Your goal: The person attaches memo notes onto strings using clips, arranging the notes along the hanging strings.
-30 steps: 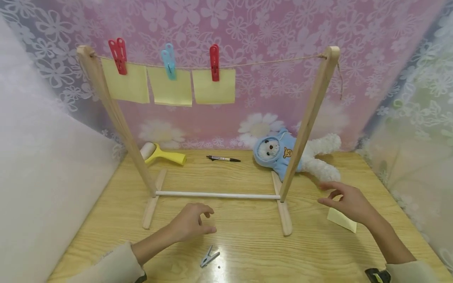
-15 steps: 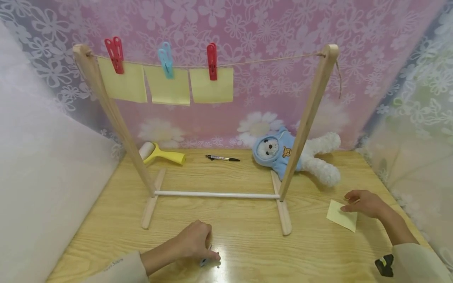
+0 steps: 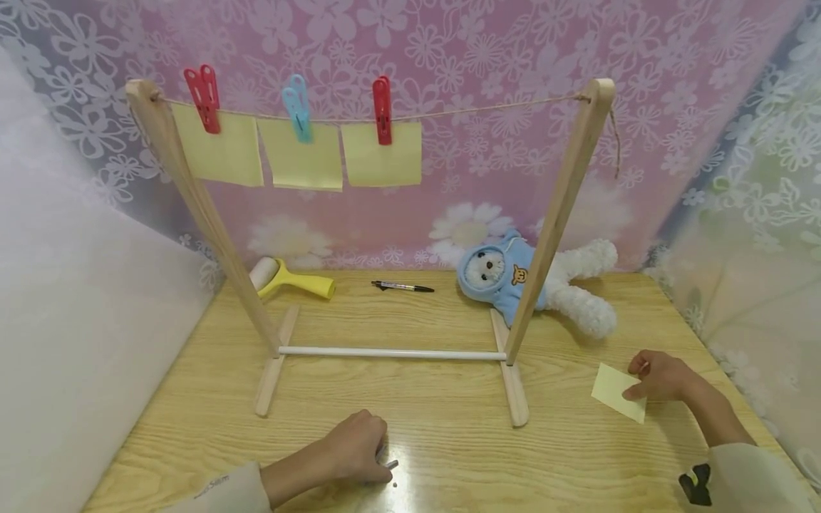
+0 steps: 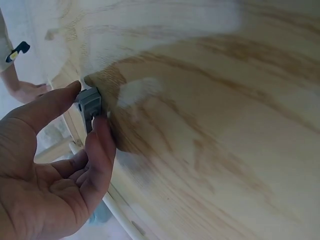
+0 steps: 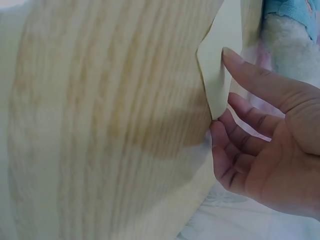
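Observation:
My left hand (image 3: pixel 355 449) is low on the table, pinching a small grey clothespin (image 4: pixel 90 103) between thumb and fingers; in the head view the hand covers most of it. At the right, my right hand (image 3: pixel 663 377) touches a pale yellow paper note (image 3: pixel 614 392) lying on the table. Its thumb (image 5: pixel 234 56) rests on the note's face, while the bent fingers are at the edge near a corner. Three similar yellow notes hang from a string (image 3: pixel 487 111), held by a red clothespin (image 3: pixel 204 100), a light blue clothespin (image 3: pixel 298 108) and another red clothespin (image 3: pixel 382 111).
A wooden frame (image 3: pixel 556 228) with a white crossbar (image 3: pixel 391 353) carries the string. Behind it lie a yellow-handled lint roller (image 3: pixel 308 283), a pen (image 3: pixel 403 286) and a plush toy in a blue hoodie (image 3: pixel 522 274). Flowered cloth surrounds the table (image 3: pixel 449 456).
The left hand has come down and taken hold of the grey clothespin. My right hand has moved right and down to the loose note, its thumb now on the paper.

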The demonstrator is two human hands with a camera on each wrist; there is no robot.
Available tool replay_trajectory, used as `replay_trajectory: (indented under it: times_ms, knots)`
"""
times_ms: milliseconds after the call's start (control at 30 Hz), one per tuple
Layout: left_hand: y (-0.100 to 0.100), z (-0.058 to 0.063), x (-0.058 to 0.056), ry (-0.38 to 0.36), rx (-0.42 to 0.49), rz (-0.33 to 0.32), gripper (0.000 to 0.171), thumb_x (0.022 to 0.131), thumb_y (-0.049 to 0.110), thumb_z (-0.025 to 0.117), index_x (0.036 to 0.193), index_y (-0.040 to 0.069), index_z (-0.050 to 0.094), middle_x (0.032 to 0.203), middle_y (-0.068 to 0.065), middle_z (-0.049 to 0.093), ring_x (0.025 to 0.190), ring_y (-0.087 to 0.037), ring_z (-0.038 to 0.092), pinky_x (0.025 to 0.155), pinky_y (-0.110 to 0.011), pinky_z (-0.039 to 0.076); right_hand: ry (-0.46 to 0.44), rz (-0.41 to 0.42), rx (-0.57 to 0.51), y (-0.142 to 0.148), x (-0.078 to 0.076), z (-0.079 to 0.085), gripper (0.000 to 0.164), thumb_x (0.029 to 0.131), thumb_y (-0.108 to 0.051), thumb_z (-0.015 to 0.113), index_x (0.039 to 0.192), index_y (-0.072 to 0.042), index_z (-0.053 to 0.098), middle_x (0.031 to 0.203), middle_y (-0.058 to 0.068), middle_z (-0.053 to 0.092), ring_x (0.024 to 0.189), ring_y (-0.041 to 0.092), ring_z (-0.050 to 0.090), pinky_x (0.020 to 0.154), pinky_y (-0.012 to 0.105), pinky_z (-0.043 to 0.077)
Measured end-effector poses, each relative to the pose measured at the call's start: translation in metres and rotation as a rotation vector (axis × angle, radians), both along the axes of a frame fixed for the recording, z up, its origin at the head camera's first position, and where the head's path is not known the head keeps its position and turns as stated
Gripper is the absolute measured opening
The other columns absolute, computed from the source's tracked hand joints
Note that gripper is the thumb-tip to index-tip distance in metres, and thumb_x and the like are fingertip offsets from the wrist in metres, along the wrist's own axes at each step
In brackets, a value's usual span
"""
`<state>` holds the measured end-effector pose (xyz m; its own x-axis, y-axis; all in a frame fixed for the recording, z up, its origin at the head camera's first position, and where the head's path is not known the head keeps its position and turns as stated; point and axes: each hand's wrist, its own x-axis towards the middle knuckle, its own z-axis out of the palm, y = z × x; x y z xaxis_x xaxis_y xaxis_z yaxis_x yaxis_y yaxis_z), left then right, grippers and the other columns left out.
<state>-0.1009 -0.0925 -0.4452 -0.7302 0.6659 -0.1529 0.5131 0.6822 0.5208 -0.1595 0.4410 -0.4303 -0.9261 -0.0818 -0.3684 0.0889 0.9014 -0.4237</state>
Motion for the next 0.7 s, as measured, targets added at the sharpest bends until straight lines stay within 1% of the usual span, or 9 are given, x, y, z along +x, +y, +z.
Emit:
replay_trajectory:
  times_ms: [100, 200, 267, 333, 467, 600, 700]
  knots:
    - [0.001, -0.002, 0.001, -0.014, 0.023, 0.006, 0.051, 0.07, 0.019, 0.08, 0.045, 0.015, 0.036, 0.039, 0.016, 0.023, 0.032, 0.007, 0.016, 0.032, -0.006, 0.016, 0.003, 0.012, -0.009, 0.0, 0.001, 0.0, 0.052, 0.074, -0.031, 0.08, 0.1, 0.006, 0.055, 0.1, 0.023, 0.059, 0.092, 0.038, 0.057, 0.071, 0.041, 0.05]
    - [0.002, -0.003, 0.001, -0.006, 0.039, 0.009, 0.057, 0.072, 0.017, 0.078, 0.043, 0.017, 0.029, 0.039, 0.017, 0.02, 0.032, 0.007, 0.013, 0.032, -0.006, 0.014, 0.002, 0.018, -0.02, 0.001, 0.002, -0.001, 0.044, 0.077, -0.026, 0.078, 0.097, 0.007, 0.058, 0.094, 0.018, 0.062, 0.084, 0.032, 0.058, 0.069, 0.038, 0.05]
    - [0.002, -0.004, 0.001, 0.008, 0.041, 0.012, 0.055, 0.073, 0.014, 0.076, 0.046, 0.019, 0.028, 0.04, 0.017, 0.02, 0.032, 0.007, 0.013, 0.032, -0.005, 0.014, 0.0, 0.02, -0.035, 0.003, 0.003, -0.002, 0.037, 0.079, -0.022, 0.076, 0.093, 0.007, 0.06, 0.087, 0.012, 0.062, 0.078, 0.023, 0.055, 0.066, 0.034, 0.048]
    - [0.002, -0.004, 0.0, 0.012, 0.048, 0.014, 0.051, 0.074, 0.012, 0.075, 0.048, 0.018, 0.031, 0.042, 0.017, 0.022, 0.033, 0.007, 0.014, 0.033, -0.005, 0.015, -0.008, 0.013, -0.066, 0.004, 0.004, -0.004, 0.03, 0.08, -0.018, 0.075, 0.09, 0.006, 0.06, 0.083, 0.007, 0.06, 0.073, 0.016, 0.049, 0.062, 0.029, 0.044]
    - [0.0, 0.0, -0.001, 0.007, 0.043, 0.028, 0.042, 0.074, 0.013, 0.073, 0.053, 0.017, 0.037, 0.046, 0.015, 0.028, 0.037, 0.006, 0.02, 0.036, -0.006, 0.019, 0.011, 0.042, -0.097, 0.007, 0.006, -0.004, 0.023, 0.084, -0.015, 0.07, 0.089, 0.005, 0.059, 0.082, 0.005, 0.058, 0.07, 0.011, 0.046, 0.06, 0.026, 0.043]
    - [-0.003, 0.006, -0.005, 0.001, 0.062, 0.036, 0.028, 0.074, 0.013, 0.072, 0.057, 0.012, 0.05, 0.052, 0.012, 0.042, 0.042, 0.004, 0.032, 0.04, -0.007, 0.029, 0.056, 0.096, -0.134, 0.007, 0.01, 0.0, 0.019, 0.087, -0.014, 0.066, 0.088, 0.003, 0.058, 0.079, 0.002, 0.055, 0.064, 0.004, 0.042, 0.056, 0.023, 0.04]
    - [-0.005, 0.009, -0.01, 0.034, 0.084, 0.035, 0.018, 0.075, 0.015, 0.073, 0.066, 0.006, 0.061, 0.056, 0.01, 0.052, 0.044, 0.004, 0.038, 0.045, -0.008, 0.036, 0.051, 0.109, -0.202, 0.006, 0.015, 0.008, 0.018, 0.089, -0.015, 0.064, 0.089, 0.002, 0.057, 0.075, -0.001, 0.054, 0.059, 0.002, 0.039, 0.052, 0.023, 0.038]
